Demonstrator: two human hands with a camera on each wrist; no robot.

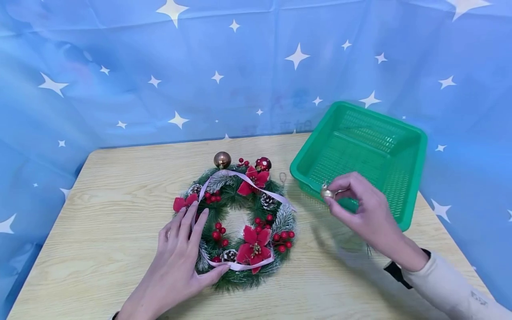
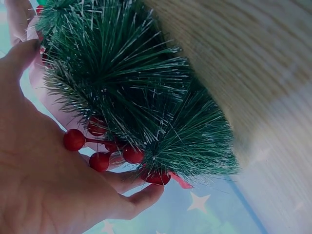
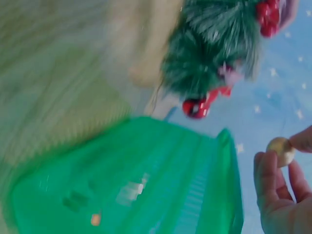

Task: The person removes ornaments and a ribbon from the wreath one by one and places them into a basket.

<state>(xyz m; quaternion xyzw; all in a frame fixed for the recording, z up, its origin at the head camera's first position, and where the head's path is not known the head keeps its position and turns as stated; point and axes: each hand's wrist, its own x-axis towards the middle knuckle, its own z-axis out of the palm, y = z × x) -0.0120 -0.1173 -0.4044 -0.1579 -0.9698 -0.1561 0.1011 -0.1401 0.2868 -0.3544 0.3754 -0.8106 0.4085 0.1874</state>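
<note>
While left hand [image 1: 176, 262] presses wreath [image 1: 240, 224], right hand [image 1: 362, 213] pinches gold bauble [image 1: 327, 193] — beside basket [image 1: 416, 146].

The counter [image 1: 120, 195] is pale wood-grain laminate, smooth and matt. On it, the wreath [image 1: 240, 222] has stiff plastic needles, dark green with frosted white tips, bristly in the left wrist view [image 2: 131, 83]. Its berries [image 2: 74, 140] are glossy red beads, its flowers [image 1: 253, 246] look like red velvety cloth, and its ribbon [image 1: 244, 177] is satiny pink. The basket [image 1: 412, 178] is green plastic with perforated walls, faintly shiny. The small ball [image 1: 327, 193] between the right hand's fingers [image 3: 270, 170] gleams metallic gold. The backdrop [image 1: 160, 66] is thin, wrinkled blue cloth.
</note>
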